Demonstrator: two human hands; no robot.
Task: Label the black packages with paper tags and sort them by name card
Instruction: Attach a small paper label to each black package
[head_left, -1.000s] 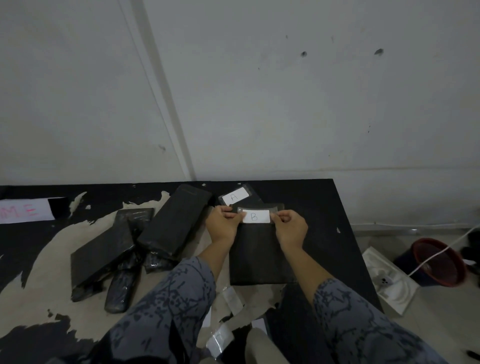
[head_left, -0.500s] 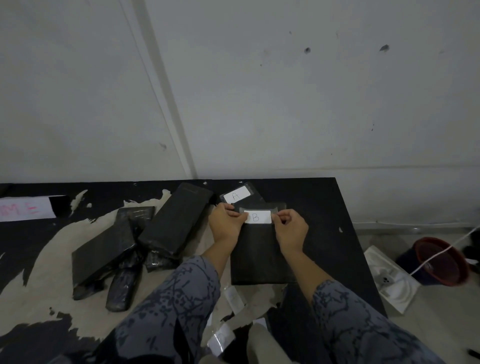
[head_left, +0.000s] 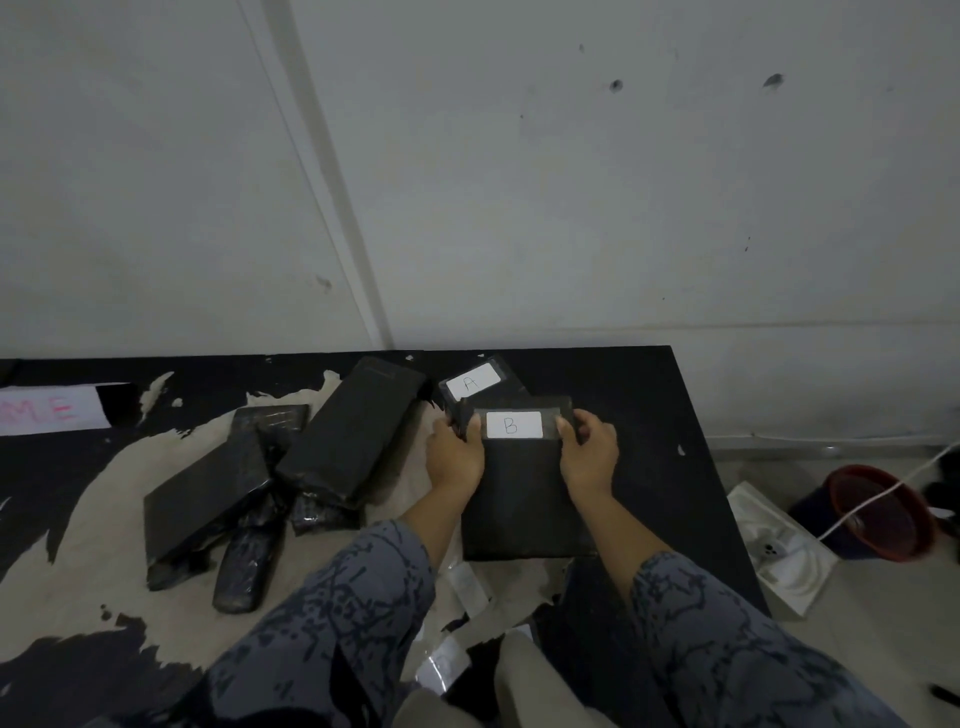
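Black and badly chipped, the counter (head_left: 639, 395) under my hands shows wide pale patches where its coating has peeled away. Flat between my hands lies the black package (head_left: 524, 499) I am labelling, its near edge toward me and its far end up by my fingertips. Out past my left hand sits a loose heap of unlabelled black packages (head_left: 291, 467), some leaning on one another, the longest one (head_left: 353, 431) angled away from me. Just beyond my fingers, partly tucked under the far end of the package I hold, is another black package (head_left: 480, 387) with a white paper tag marked A (head_left: 471, 383). Far off to my left, at the back of the counter, lies a white name card (head_left: 52, 413) with pink lettering that I cannot read in full. My left hand (head_left: 457, 457) grips the left edge of the package near its far end, the thumb curled onto the top beside the tag. My right hand (head_left: 589, 452) grips the right edge the same way, thumb pressing the dark strip at the tag's end. Between my two thumbs sits the white paper tag marked B (head_left: 513, 424), lying across the far end of the package under a clear strip. Close to my forearms, near the counter's front edge, lie a few clear tape pieces (head_left: 444, 670).
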